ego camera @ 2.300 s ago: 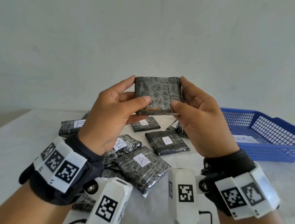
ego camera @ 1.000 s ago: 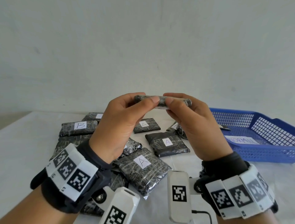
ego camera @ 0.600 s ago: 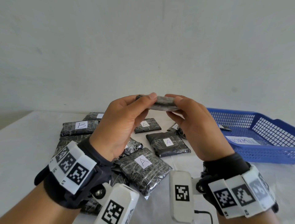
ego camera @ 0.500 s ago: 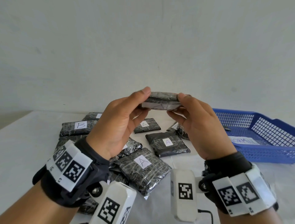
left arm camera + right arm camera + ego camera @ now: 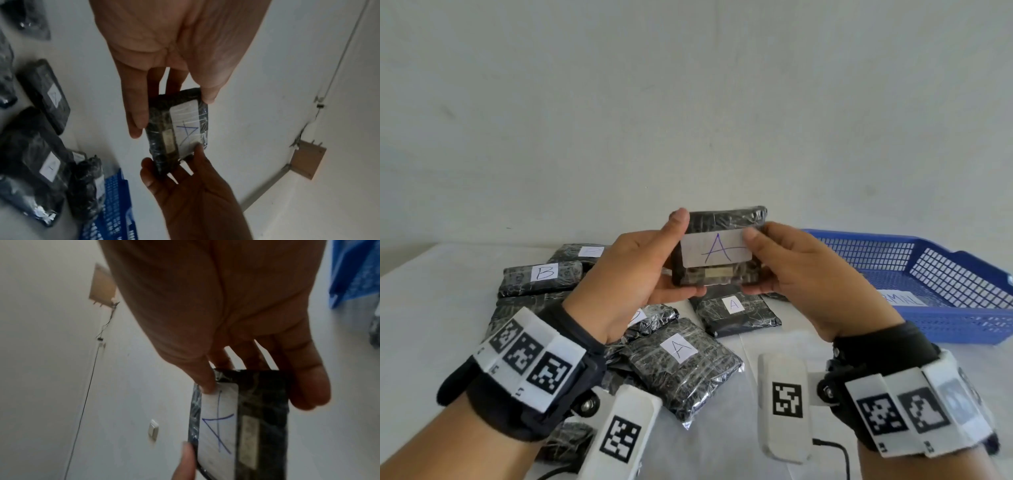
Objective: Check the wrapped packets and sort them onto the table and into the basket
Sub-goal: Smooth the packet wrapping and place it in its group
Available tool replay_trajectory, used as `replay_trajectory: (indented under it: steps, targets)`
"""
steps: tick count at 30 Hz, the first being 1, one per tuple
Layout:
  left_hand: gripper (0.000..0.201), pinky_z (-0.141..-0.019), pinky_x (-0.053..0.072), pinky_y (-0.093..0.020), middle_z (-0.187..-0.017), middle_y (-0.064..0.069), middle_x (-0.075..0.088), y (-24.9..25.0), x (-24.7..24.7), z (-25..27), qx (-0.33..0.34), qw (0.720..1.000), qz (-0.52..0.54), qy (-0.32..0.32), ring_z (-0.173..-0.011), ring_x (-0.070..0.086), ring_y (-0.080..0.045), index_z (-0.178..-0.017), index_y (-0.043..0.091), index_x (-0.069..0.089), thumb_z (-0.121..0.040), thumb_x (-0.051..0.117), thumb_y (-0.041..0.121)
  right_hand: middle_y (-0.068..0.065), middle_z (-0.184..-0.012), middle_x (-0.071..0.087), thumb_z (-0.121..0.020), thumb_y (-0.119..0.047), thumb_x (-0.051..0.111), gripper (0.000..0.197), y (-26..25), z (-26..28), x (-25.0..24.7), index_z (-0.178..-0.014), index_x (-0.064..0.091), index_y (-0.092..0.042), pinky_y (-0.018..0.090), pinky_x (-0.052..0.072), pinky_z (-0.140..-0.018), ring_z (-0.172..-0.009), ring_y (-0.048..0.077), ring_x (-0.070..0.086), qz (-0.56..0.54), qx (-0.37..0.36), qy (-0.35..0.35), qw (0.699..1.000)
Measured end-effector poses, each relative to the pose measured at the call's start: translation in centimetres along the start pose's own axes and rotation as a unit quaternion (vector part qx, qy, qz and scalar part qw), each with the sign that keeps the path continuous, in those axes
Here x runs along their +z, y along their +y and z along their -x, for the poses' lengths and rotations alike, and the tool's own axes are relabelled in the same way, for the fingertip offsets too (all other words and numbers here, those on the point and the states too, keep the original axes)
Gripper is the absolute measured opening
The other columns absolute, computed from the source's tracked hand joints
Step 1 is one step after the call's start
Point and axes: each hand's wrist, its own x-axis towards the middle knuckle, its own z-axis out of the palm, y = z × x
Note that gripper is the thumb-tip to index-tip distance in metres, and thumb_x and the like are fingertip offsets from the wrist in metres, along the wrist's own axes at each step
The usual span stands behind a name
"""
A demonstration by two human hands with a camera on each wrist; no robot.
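Observation:
A black wrapped packet (image 5: 719, 248) with a white label marked A is held upright above the table, its label side facing me. My left hand (image 5: 640, 270) pinches its left edge, thumb on top and fingers underneath. My right hand (image 5: 791, 270) pinches its right edge the same way. The same packet (image 5: 179, 129) shows in the left wrist view and fills the lower part of the right wrist view as packet (image 5: 238, 426). Several more wrapped packets lie on the table below, among them one marked B (image 5: 539, 277) and one marked A (image 5: 681, 359).
A blue plastic basket (image 5: 935, 298) with a paper label inside stands at the right on the white table (image 5: 431, 308). A plain wall rises behind. Another A packet (image 5: 736, 311) lies just under the held one.
Both hands have turned the packet over, from its plain side through edge-on, so its A label now faces me. It also sits slightly lower than before.

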Motion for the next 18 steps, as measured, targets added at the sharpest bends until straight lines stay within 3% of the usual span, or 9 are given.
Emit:
replay_trajectory:
  steps: [2,4,7,9,13,16,18]
  targets:
    - [0.038,-0.069,0.065,-0.03,-0.098,-0.01,0.08,-0.5,0.4,0.1,0.001,0.999,-0.045,0.009,-0.079,0.079,-0.034,-0.106,0.014,0.075,-0.096,0.057,0.046,0.003,-0.1,0.08,-0.1,-0.052,0.06,0.031,-0.1,0.2,0.3,-0.11,0.066,-0.023,0.056,0.057,-0.096,-0.095,0.026,0.076,0.09,0.018,0.004,0.996]
    - [0.034,-0.066,0.066,-0.034,-0.095,-0.012,0.08,-0.9,0.6,0.2,-0.007,0.998,-0.063,0.014,-0.076,0.079,-0.037,-0.105,0.013,0.074,-0.099,0.057,0.042,-0.003,-0.1,0.074,-0.089,-0.066,0.067,0.049,-0.5,0.4,0.9,-0.114,0.058,-0.024,0.041,0.057,-0.083,-0.089,0.017,0.07,0.155,0.045,0.004,0.987]
    - [0.042,-0.068,0.066,-0.042,-0.085,-0.016,0.078,-0.6,0.6,0.3,-0.013,0.997,-0.082,0.002,-0.076,0.079,-0.037,-0.1,0.003,0.071,-0.1,0.057,0.043,-0.006,-0.108,0.066,-0.071,-0.066,0.084,0.083,-0.6,0.6,1.6,-0.128,0.045,-0.02,0.025,0.047,-0.071,-0.092,0.006,0.062,0.187,0.082,-0.015,0.979]
    - [0.05,-0.069,0.066,-0.041,-0.087,-0.017,0.079,-0.1,0.8,0.2,-0.009,0.995,-0.094,-0.027,-0.081,0.079,-0.032,-0.101,0.002,0.073,-0.099,0.053,0.048,-0.007,-0.111,0.062,-0.069,-0.059,0.09,0.092,-0.1,0.4,1.5,-0.133,0.039,-0.017,0.02,0.042,-0.067,-0.093,0.002,0.057,0.189,0.085,-0.008,0.978]
    - [0.058,-0.079,0.062,-0.038,-0.098,-0.006,0.081,1.3,1.8,-0.5,-0.009,0.99,-0.124,-0.06,-0.09,0.079,-0.024,-0.108,0.015,0.076,-0.092,0.046,0.062,-0.003,-0.11,0.067,-0.076,-0.034,0.091,0.071,1.0,-0.2,-1.5,-0.125,0.042,-0.017,0.021,0.05,-0.066,-0.092,0.007,0.065,0.095,0.072,0.104,0.987]
    - [0.051,-0.076,0.063,-0.036,-0.1,-0.006,0.081,2.2,2.5,-2.8,-0.016,0.987,-0.138,-0.077,-0.089,0.079,-0.026,-0.108,0.01,0.074,-0.1,0.05,0.054,0.003,-0.108,0.07,-0.078,-0.036,0.089,0.064,2.4,-0.6,-5.2,-0.123,0.051,-0.012,0.036,0.057,-0.069,-0.086,0.015,0.067,0.025,0.088,0.15,0.984]
    - [0.043,-0.072,0.063,-0.034,-0.1,-0.008,0.08,2.2,3.2,-5.0,-0.032,0.983,-0.161,-0.086,-0.087,0.079,-0.027,-0.108,0.008,0.073,-0.102,0.055,0.047,0.002,-0.092,0.066,-0.067,-0.044,0.089,0.077,2.9,-0.6,-7.1,-0.126,0.056,-0.006,0.036,0.056,-0.061,-0.065,0.011,0.059,-0.054,0.103,0.16,0.98]
